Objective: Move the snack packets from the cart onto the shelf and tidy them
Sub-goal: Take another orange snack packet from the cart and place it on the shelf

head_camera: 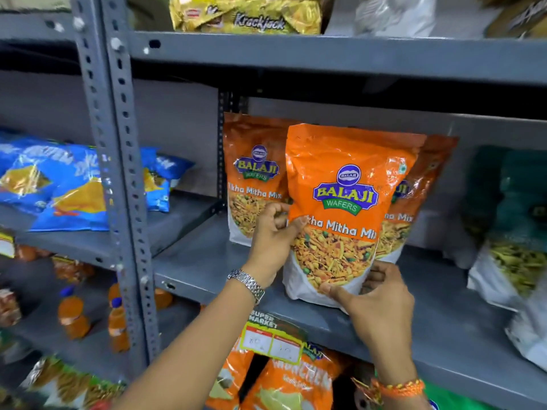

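An orange Balaji Wafers Tikha Mitha Mix packet (346,184) stands upright at the front of the grey middle shelf (207,267). My left hand (273,235), with a metal watch on its wrist, pinches the packet's left edge. My right hand (376,309), with an orange thread band on its wrist, grips the packet's bottom right corner. Two more packets of the same kind stand behind it: one at the left (251,179), one at the right (414,202), partly hidden. The cart is out of sight.
A perforated grey upright (118,173) stands to the left. Blue snack bags (59,184) lie on the left shelf, green and white bags (515,232) at the right. Yellow Krackjack packs (248,16) sit above. Orange bags (290,383) and a price tag (272,338) are below.
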`<state>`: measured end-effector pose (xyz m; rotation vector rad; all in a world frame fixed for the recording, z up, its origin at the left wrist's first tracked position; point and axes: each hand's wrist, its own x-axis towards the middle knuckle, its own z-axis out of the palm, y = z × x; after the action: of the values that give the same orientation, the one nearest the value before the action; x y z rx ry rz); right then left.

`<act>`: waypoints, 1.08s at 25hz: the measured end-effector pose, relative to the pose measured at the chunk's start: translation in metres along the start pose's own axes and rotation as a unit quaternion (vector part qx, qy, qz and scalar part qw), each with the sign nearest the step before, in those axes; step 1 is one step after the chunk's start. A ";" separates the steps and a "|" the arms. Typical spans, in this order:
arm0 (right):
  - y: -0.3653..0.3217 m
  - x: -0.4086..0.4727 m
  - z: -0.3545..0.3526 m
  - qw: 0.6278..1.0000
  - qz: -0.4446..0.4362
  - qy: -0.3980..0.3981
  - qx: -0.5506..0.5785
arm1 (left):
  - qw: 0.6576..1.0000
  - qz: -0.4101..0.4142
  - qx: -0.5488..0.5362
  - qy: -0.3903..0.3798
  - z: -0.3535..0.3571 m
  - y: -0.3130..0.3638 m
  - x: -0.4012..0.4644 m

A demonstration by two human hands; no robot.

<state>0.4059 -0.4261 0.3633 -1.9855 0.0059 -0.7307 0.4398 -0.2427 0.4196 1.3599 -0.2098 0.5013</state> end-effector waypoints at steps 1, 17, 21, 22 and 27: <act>0.002 0.001 -0.001 1.000 0.003 0.003 0.002 | 1.000 -0.002 0.001 -0.005 0.001 -0.002 0.002; -0.023 -0.017 -0.015 0.996 -0.039 0.058 0.058 | 0.998 0.053 0.028 0.028 -0.060 0.020 -0.039; -0.054 -0.057 0.014 0.962 -0.196 0.103 0.157 | 0.985 0.077 0.011 0.153 -0.118 0.022 -0.088; -0.062 -0.072 0.030 0.951 -0.238 0.077 0.181 | 0.978 0.071 0.003 0.198 -0.136 0.017 -0.102; -0.085 -0.167 0.124 0.891 -0.292 -0.174 0.301 | 0.903 -0.020 -0.020 0.429 -0.225 -0.024 -0.195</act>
<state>0.3060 -0.2326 0.3082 -1.4709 -0.9590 -0.6268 0.2476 -0.0709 0.2676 0.9893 0.5287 1.0033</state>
